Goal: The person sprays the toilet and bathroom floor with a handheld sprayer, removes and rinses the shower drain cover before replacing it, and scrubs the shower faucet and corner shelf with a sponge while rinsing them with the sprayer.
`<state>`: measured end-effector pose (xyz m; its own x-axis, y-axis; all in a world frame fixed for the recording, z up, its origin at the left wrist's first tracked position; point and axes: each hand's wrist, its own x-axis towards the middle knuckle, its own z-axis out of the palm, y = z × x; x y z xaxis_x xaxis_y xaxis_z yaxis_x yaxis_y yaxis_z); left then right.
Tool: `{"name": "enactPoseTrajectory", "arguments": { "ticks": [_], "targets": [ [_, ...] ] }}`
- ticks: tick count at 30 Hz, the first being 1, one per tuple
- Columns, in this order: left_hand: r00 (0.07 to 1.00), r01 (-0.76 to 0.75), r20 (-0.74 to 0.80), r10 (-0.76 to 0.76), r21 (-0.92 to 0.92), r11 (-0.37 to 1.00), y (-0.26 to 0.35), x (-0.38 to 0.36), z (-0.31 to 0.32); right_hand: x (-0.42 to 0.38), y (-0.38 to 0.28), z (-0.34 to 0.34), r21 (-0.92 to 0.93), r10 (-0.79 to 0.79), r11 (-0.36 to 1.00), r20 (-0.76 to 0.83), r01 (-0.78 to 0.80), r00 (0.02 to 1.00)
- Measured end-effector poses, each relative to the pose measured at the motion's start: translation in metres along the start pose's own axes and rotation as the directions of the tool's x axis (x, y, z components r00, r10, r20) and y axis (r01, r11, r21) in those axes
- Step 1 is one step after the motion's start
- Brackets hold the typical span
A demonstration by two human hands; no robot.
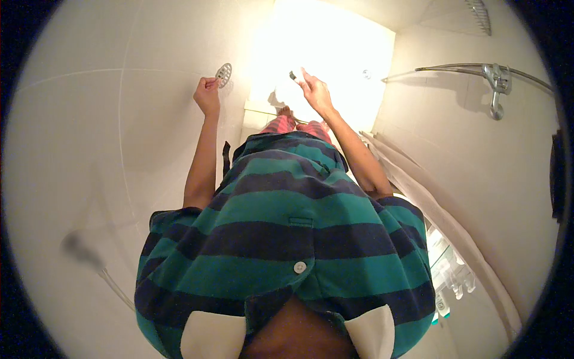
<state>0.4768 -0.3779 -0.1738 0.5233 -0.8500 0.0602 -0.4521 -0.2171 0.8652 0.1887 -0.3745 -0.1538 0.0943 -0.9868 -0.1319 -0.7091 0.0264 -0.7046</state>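
My left hand [207, 97] is closed, thumb and fingers pinching the edge of a round metal drain cover [225, 74] with slots, held upright beside the tiled wall. To the right, my right hand [317, 97] is closed round a small brush-like thing with a dark end [293, 76]. Its pale handle is lost in the glare, so its exact kind cannot be made out. A gap separates the two hands, and the brush-like thing does not touch the drain cover.
Below the hands are my bare foot [284, 111] and a brightly lit white tub [341, 42] with a round fitting [366, 74]. A shower tap [496, 87] and wire rack [480, 17] hang on the right wall. A curtain [454, 221] and bottles [442, 304] are at the lower right.
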Motion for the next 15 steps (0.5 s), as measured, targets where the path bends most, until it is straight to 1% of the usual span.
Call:
{"name": "enactPoseTrajectory", "arguments": {
  "ticks": [1,4,5,8,11,14,15],
  "targets": [
    [1.000,-0.008,0.001,0.008,0.001,1.000,0.002,0.002,0.000,0.002,0.004,-0.001,-0.026,0.012,1.000,0.001,-0.012,1.000],
    [1.000,-0.015,0.005,0.015,0.010,1.000,-0.001,0.000,-0.001,0.005,0.000,-0.012,-0.110,0.088,0.989,-0.071,-0.096,0.994],
    [1.000,-0.013,-0.001,0.013,0.005,1.000,-0.003,0.001,0.000,0.007,0.000,-0.015,-0.092,0.101,0.989,-0.120,-0.113,0.988],
    [1.000,0.007,0.005,-0.007,0.009,1.000,0.000,0.001,-0.001,0.008,-0.001,-0.021,-0.107,0.141,0.981,-0.191,-0.164,0.971],
    [1.000,0.018,0.013,-0.018,0.002,1.000,0.004,0.000,-0.002,0.007,-0.002,-0.017,-0.109,0.019,0.993,-0.248,-0.048,0.969],
    [1.000,-0.010,0.026,0.010,0.001,1.000,0.005,0.001,-0.004,0.009,-0.003,-0.017,-0.132,0.060,0.987,-0.219,-0.091,0.974],
    [0.999,-0.023,0.034,0.023,0.003,1.000,0.003,0.001,-0.005,0.011,-0.002,-0.018,-0.165,0.089,0.977,-0.245,-0.132,0.965]
  ]
}}
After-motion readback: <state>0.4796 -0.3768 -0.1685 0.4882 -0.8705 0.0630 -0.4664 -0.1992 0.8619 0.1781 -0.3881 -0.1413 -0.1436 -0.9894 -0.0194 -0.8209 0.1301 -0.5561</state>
